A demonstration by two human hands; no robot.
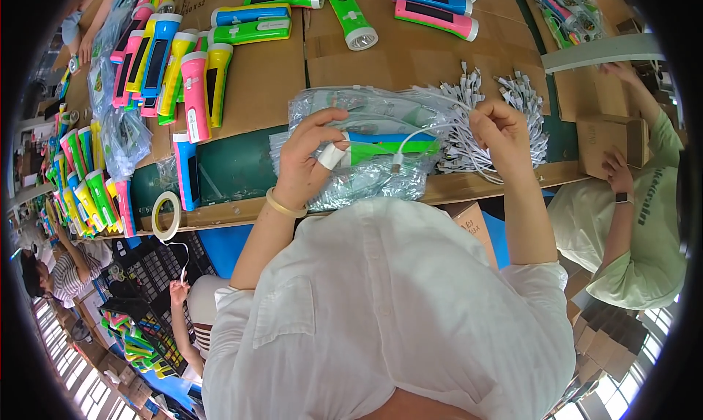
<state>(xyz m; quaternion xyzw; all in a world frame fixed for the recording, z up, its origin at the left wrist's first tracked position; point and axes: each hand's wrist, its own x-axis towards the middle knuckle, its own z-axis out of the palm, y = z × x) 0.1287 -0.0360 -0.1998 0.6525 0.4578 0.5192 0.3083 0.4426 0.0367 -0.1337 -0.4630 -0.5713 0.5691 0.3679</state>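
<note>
My left hand [307, 160], with white tape round one finger, curls closed around the end of a green and blue flashlight [381, 151]. The flashlight lies sideways on a stack of clear plastic bags [366, 188] right in front of me. A white USB cable [425, 129] arcs over it, its plug resting on the flashlight's near side. To the right, my right hand [501, 134] is raised with thumb and forefinger pinched at the cable's other stretch; the fingers partly hide the grip. Beneath and beside that hand spreads a pile of white cables [523, 101].
Several colourful flashlights [154, 61] lie at left, and more [351, 17] on the cardboard [439, 61] at the back. A tape roll [166, 215] sits at the table's front edge. Co-workers sit at both sides; one in a green shirt [644, 222] handles a carton [608, 145].
</note>
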